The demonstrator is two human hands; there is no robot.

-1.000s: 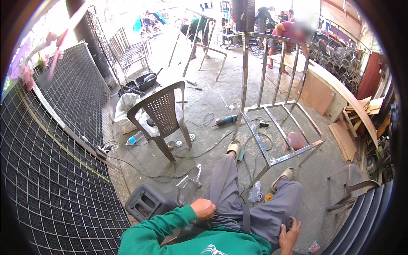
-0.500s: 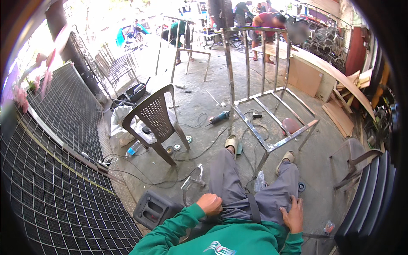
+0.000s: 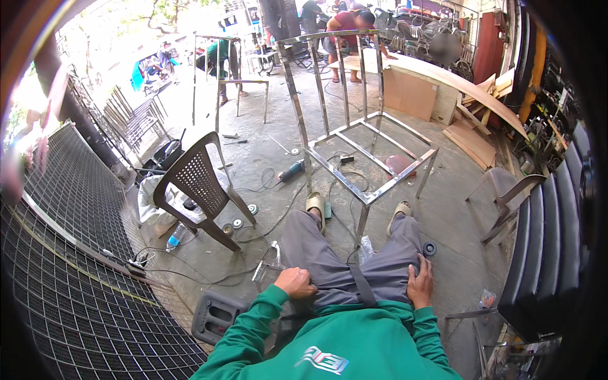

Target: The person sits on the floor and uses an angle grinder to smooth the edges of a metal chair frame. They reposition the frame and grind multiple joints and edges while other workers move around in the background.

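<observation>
My left hand (image 3: 296,283) rests on my left thigh with its fingers curled in, nothing visible in it. On the outer side of my right thigh lies my right hand (image 3: 420,282), fingers stretched along the grey trousers (image 3: 316,253) and holding nothing. In front of my feet stands a bare metal chair frame (image 3: 358,161) with tall back bars and an open slatted seat. A blue angle grinder (image 3: 292,170) lies on the floor left of it. Beside my left hand is a small welded metal piece (image 3: 269,269).
A brown plastic chair (image 3: 202,180) stands at left, by a water bottle (image 3: 176,237) and grinding discs (image 3: 237,223). A black speaker-like box (image 3: 215,316) sits near my left elbow. Cables cross the floor. Wire mesh (image 3: 82,272) lines the left; stacked dark seats (image 3: 544,247) the right. A person (image 3: 348,28) bends over boards.
The whole view has shifted, so the surroundings sit further left and slightly higher. Both hands stay on my thighs; the right one's fingers lie closer together.
</observation>
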